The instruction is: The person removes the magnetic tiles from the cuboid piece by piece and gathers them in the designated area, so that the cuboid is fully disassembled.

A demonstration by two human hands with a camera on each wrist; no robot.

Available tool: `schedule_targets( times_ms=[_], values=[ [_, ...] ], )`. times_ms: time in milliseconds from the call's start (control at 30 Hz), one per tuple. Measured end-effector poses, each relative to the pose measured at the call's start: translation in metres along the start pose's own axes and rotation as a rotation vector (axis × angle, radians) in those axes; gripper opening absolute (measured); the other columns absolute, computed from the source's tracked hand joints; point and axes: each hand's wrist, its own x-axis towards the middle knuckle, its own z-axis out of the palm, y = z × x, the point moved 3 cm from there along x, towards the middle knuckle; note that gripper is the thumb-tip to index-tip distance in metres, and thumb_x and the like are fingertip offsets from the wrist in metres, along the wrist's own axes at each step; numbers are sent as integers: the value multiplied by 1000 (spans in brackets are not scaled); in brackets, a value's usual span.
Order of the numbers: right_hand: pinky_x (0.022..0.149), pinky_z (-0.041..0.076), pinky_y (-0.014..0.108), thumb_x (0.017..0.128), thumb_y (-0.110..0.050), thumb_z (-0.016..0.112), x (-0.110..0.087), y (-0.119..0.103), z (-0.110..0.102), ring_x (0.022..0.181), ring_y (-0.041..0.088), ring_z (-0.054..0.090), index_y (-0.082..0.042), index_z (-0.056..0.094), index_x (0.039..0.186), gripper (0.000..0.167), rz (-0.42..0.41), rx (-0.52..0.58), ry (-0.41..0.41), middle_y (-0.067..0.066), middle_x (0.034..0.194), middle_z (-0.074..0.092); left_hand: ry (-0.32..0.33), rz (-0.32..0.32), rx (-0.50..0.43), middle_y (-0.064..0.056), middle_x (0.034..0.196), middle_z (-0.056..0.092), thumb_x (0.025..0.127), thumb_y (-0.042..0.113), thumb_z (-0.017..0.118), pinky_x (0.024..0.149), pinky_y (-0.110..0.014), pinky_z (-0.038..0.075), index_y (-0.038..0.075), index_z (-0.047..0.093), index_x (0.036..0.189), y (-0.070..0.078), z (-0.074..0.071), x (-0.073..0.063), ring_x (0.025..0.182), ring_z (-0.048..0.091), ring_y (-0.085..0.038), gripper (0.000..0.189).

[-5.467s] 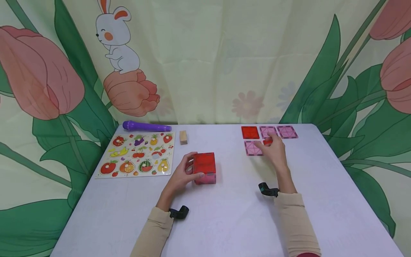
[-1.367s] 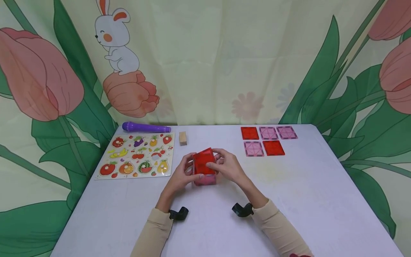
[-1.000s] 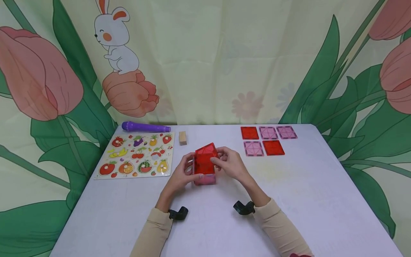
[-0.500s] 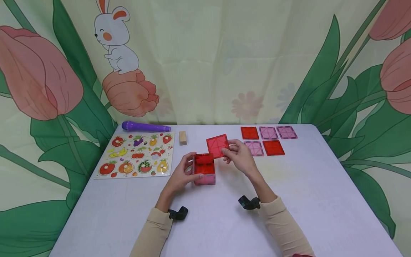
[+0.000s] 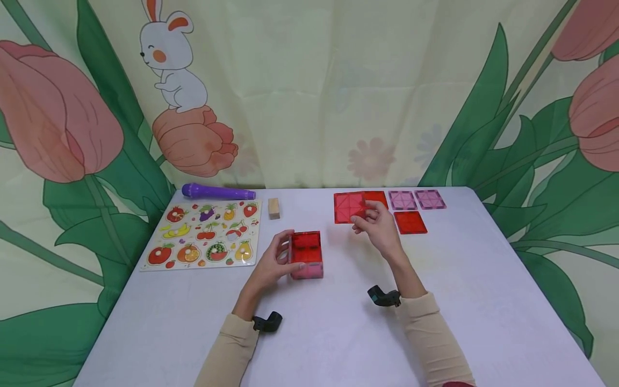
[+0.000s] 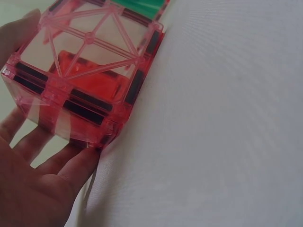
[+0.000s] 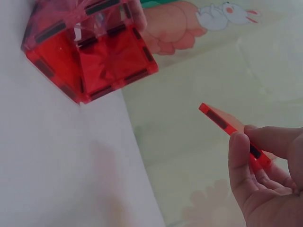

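Box (image 5: 307,269) is sitting on the white table (image 5: 333,333), see-through plastic, red and pink mixed. The side facing the person is pink, and the left wrist cam gets a nice look at it: thin ribs in a criss-cross, dark strips along the edges, red showing through from inside. The top looks open in the head view, so you're peering in at deeper red. Left hand (image 5: 272,263) is clamped round its left side, thumb along the front.

Over to the left there's a fruit board (image 5: 224,236) lying flat, with apple, orange, watermelon and so on.

Right hand (image 5: 379,231) is a bit farther back, apart from the left, pinching a red tile (image 5: 347,208) by one edge. That one's square and ribbed too, held up off the table and clear of the box; the right wrist cam catches it nearly edge-on, dark strips and all.

Just past that hand a red square (image 5: 410,222) lies flat. Farther back: a wooden block (image 5: 274,208), then another red square, partly covered by the tile, in a row with two pink squares (image 5: 402,200). Purple mic (image 5: 218,192) lies along the back edge, and behind everything hangs a curtain (image 5: 290,107) with tulips and a rabbit.
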Motion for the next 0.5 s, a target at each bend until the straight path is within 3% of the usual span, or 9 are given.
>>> schedule_targets(
  times_ms=[133, 333, 500],
  values=[
    [73, 60, 21, 94, -23, 71, 3, 5, -10, 85, 27, 72, -6, 39, 149, 65, 32, -6, 44, 21, 123, 66, 1, 3, 2, 0, 158, 37, 81, 20, 83, 116, -50, 41, 28, 35, 152, -1, 0, 0, 148, 37, -31, 86],
    [88, 61, 40, 96, -26, 68, 9, 14, -24, 104, 32, 69, -7, 39, 150, 64, 103, -14, 96, 19, 133, 62, -7, 11, 0, 0, 157, 37, 80, 23, 85, 116, -49, 41, 31, 35, 151, -1, -1, 0, 148, 37, -31, 87],
    [96, 57, 40, 98, -28, 65, 12, 22, -39, 112, 37, 67, -8, 41, 149, 60, 158, 8, 151, 17, 136, 60, -15, 9, 2, 0, 158, 36, 80, 22, 85, 116, -50, 40, 32, 34, 151, 0, -1, -1, 149, 35, -31, 88]
  ],
)
